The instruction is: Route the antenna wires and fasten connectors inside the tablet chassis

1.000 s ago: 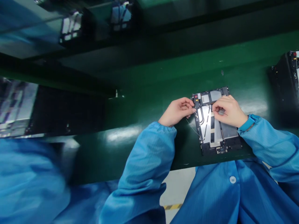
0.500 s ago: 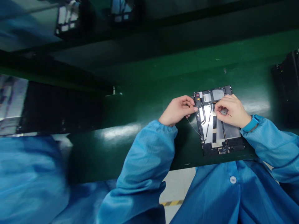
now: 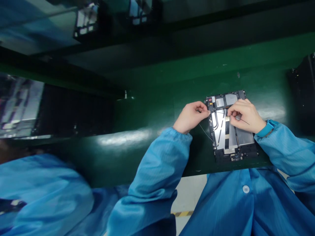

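An opened tablet-like device (image 3: 233,137) lies on the green bench in front of me, its circuit boards, silver plates and dark flex strips exposed. My left hand (image 3: 192,116) is at its upper left edge, thumb and forefinger pinched on a thin cable (image 3: 206,133), which loops down to the device's left side. Over the device's upper right part, my right hand (image 3: 245,115) pinches the cable too, and a dark free end pokes out to the right below the fingers. Between the two hands a stretch of dark cable crosses the device. My fingertips hide the gripped spots.
A co-worker's blue sleeve (image 3: 49,193) is at the lower left, below another opened device (image 3: 22,108). Two more opened devices lie on the raised shelf (image 3: 177,42) at the back. A dark object (image 3: 305,88) stands at the right edge. The green bench (image 3: 152,111) lies between.
The view has shifted slightly. Both hands still pinch the cable, and its free end sticks out farther to the right. The co-worker's sleeve at the left has moved.
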The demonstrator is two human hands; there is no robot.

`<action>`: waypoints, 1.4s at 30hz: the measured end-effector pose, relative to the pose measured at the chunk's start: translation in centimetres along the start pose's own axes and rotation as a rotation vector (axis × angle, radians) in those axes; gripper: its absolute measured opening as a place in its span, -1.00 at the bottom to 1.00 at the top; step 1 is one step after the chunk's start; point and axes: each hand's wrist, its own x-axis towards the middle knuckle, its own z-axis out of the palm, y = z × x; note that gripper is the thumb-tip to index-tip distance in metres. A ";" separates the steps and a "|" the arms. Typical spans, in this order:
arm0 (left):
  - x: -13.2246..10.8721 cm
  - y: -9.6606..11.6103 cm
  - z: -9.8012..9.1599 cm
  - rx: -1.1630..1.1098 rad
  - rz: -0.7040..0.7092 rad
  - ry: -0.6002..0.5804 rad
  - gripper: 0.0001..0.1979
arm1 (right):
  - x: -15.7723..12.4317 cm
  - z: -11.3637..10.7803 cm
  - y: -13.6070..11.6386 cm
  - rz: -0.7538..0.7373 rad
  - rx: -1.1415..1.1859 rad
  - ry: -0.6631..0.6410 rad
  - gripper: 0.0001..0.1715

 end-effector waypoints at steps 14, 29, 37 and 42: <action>2.7 4.3 -1.8 0.822 0.337 -0.228 -0.90 | 0.1 0.1 0.3 0.001 -0.017 -0.024 -0.77; 2.7 6.1 -0.9 0.918 0.225 -0.218 -0.82 | 0.2 0.1 0.2 0.007 -0.030 -0.028 -0.75; 0.7 6.7 0.4 1.054 0.205 -0.075 -0.92 | -0.1 -0.5 0.7 0.051 -0.001 0.131 -0.87; -2.5 6.2 2.2 1.018 0.143 0.045 -0.79 | 0.4 -1.9 1.3 0.168 -0.073 0.254 -0.85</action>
